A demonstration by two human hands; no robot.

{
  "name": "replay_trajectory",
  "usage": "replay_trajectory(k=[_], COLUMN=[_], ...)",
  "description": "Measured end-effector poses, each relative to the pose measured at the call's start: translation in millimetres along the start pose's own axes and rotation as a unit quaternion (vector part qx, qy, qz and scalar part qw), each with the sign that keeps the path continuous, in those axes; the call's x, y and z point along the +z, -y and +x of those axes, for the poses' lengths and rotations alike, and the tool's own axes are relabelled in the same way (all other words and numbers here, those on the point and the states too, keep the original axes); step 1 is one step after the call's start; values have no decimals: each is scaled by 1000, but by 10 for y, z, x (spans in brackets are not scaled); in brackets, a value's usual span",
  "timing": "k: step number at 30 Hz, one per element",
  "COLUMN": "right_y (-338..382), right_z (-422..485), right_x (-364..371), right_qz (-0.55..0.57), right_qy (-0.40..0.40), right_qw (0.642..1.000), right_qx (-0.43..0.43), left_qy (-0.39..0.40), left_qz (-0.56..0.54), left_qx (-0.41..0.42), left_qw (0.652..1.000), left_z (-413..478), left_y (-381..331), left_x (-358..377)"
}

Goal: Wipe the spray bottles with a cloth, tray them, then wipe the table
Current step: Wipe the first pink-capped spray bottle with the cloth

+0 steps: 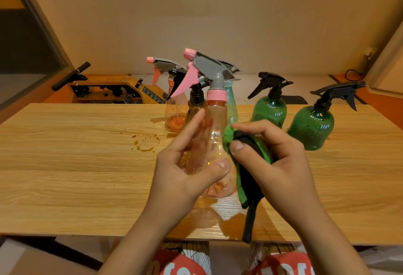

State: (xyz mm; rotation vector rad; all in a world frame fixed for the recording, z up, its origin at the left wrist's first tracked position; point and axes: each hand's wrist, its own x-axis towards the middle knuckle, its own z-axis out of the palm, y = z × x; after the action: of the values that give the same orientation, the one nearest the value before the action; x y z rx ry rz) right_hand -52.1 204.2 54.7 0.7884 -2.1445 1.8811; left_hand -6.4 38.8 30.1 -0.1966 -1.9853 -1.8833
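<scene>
Two hands meet over the near half of the table. The left hand grips the clear pink-capped spray bottle around its belly, and the right hand pinches a green-and-black cloth against the bottle's right flank. This looks like the wiping step, and next the bottle probably needs turning to bring unwiped sides round. Its long axis stands roughly upright, with the nozzle pointing left. The other bottles stand behind it.

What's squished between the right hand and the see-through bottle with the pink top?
A green-and-black cloth, seen in the head view. The right hand grips it against the side of the bottle, which the left hand holds.
</scene>
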Motion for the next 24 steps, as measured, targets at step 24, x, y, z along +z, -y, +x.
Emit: replay_trajectory(k=[24], right_y=[14], right_z=[88], right_x=[-25], right_qz=[26], right_qy=[-59], right_qw=[997], right_qx=[40], left_qy=[80], left_qz=[-89], left_qx=[-30], left_qw=[992], left_z=[-90], left_y=[-28], left_x=[5])
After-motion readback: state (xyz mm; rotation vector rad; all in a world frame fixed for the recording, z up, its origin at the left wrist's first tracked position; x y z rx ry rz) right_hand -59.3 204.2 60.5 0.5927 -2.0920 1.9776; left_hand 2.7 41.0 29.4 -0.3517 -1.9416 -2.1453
